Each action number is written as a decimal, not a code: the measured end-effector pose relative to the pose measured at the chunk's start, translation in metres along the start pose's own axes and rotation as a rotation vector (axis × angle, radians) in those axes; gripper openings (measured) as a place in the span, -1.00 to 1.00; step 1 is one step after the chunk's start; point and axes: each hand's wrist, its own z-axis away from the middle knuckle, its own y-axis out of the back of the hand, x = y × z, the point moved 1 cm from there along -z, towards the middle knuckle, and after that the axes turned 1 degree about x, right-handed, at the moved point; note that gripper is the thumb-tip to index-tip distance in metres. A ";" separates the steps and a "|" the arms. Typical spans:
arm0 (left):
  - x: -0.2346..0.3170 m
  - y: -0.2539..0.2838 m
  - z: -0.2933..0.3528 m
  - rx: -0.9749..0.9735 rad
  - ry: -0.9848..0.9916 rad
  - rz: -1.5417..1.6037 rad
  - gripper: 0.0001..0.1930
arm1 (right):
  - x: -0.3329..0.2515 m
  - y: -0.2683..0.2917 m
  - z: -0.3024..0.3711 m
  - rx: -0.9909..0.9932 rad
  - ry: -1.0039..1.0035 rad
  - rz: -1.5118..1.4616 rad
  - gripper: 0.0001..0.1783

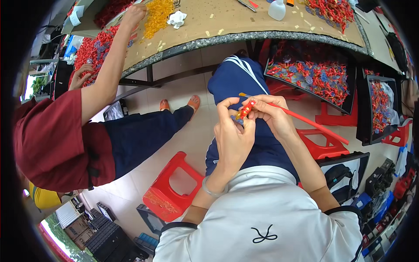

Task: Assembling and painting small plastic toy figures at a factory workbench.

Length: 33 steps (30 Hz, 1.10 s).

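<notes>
Above my lap, my left hand [232, 136] is closed, pinching a small red figurine [245, 111] with yellow and blue parts between thumb and fingertips. My right hand [276, 118] is closed around a paintbrush [312, 122]. The brush's long red handle sticks out to the right past my wrist, and its thin tip end points left, just above the figurine. Fingertips of my right hand come right up to the figurine; whether they touch it, I cannot tell. My fingers cover part of the figurine.
A cardboard-covered table [209, 17] with a stone edge curves ahead, bearing red and yellow piles and a white bottle [276, 9]. Black bins [349, 102] of red and blue figurines stand right. Red stools [172, 187] flank me. Left, a person in maroon [48, 139] reaches over the table.
</notes>
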 end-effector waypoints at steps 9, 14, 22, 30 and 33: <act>-0.024 0.009 -0.008 -0.267 0.113 0.262 -0.63 | -0.002 0.003 0.003 0.066 0.072 0.169 -0.76; -0.017 0.011 -0.009 -0.317 0.146 0.324 -0.61 | -0.002 0.004 0.001 0.070 0.056 0.114 -0.77; -0.017 0.012 -0.011 -0.341 0.166 0.327 -0.60 | -0.002 0.006 0.000 0.068 0.008 0.071 -0.77; -0.012 0.022 -0.008 -0.286 0.089 0.437 -0.59 | -0.010 -0.007 0.000 0.029 0.101 0.155 -0.78; -0.018 0.035 -0.008 -0.170 -0.145 0.315 -0.52 | -0.026 -0.031 0.001 0.024 0.230 0.233 -0.79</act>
